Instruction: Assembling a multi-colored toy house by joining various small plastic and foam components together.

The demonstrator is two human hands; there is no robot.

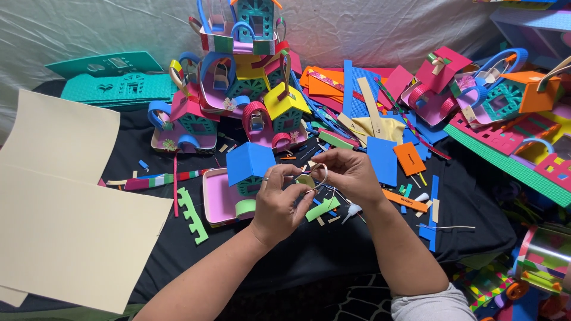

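Observation:
My left hand [279, 202] and my right hand [348, 175] meet over a black cloth [333, 249]. Between their fingertips they pinch a small curved strip [315, 176], bent into a loop with a light green bit in it. Just left of my hands stands a small foam house with a blue roof [250, 161] on a pink tray [215, 199]. A green foam strip [322, 208] and a small white glue nozzle [351, 210] lie under my hands.
Several finished foam houses [238, 89] are piled at the back. Cream sheets [65, 196] lie at left, teal cut-outs [113, 80] behind them. Coloured foam scraps [380, 113] and more houses [505, 101] fill the right side. A green toothed strip [191, 214] lies near the tray.

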